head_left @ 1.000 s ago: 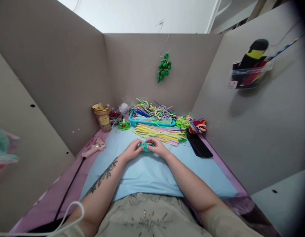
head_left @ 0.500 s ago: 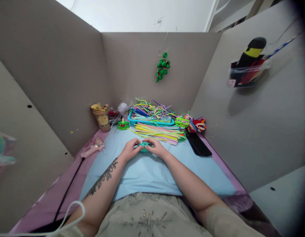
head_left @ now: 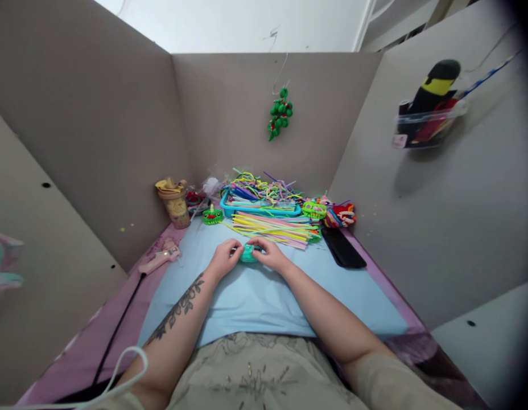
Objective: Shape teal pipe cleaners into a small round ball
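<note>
A small teal piece, seemingly worked from fuzzy pipe cleaners, is between my hands just above the blue cloth. My right hand grips it from the right, thumb and fingertips over its top. At its left edge, the fingers of my left hand are pinched together against it; what exactly sits in the pinch is too small to make out. Straight beyond my hands lies a row of yellow, pink and green pipe cleaners.
A blue tray heaped with pipe cleaners stands at the back. Around it are a green figure, a lime one and a cup. A pink glue gun lies left, a black phone-like slab right. Grey panels enclose the table.
The left fingers have drawn slightly back from the top of the teal piece, so more of it shows. My right hand has stayed on it.
</note>
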{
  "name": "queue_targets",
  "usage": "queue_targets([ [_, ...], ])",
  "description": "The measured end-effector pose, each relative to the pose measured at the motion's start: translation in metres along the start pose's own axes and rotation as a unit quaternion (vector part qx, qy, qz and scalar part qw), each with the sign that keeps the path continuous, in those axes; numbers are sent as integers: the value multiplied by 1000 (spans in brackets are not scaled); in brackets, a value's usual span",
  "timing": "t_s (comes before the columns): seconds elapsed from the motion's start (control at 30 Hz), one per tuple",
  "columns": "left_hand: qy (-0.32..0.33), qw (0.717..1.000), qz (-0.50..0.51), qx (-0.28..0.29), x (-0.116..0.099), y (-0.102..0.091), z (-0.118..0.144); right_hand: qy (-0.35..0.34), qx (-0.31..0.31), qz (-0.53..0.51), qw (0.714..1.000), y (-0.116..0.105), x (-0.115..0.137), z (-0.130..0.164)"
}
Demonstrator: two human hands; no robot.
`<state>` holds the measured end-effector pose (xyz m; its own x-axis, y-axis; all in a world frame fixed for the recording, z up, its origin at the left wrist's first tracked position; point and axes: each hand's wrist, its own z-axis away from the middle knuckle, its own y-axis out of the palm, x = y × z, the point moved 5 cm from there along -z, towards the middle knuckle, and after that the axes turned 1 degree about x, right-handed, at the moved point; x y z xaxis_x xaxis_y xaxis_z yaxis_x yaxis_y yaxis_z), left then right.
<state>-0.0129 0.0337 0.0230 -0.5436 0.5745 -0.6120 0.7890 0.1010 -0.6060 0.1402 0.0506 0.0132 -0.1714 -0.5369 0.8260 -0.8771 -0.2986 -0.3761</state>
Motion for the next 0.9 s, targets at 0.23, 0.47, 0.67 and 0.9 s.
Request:
queue_targets([
  [0.23,11,999,-19,25,-1,4,0,-60,-20,105,992,0,11,2],
  [0.47,0,999,-52,5,1,6,-2,-179,-120,282,935,-4,30,7],
  [0.67,-44,991,-114,-47,7,5,-3,-238,-97,236,937,8,46,15],
  [0.9,-42,996,-72,-44,12,2,-3,-160,-108,98,976,-6,33,6],
])
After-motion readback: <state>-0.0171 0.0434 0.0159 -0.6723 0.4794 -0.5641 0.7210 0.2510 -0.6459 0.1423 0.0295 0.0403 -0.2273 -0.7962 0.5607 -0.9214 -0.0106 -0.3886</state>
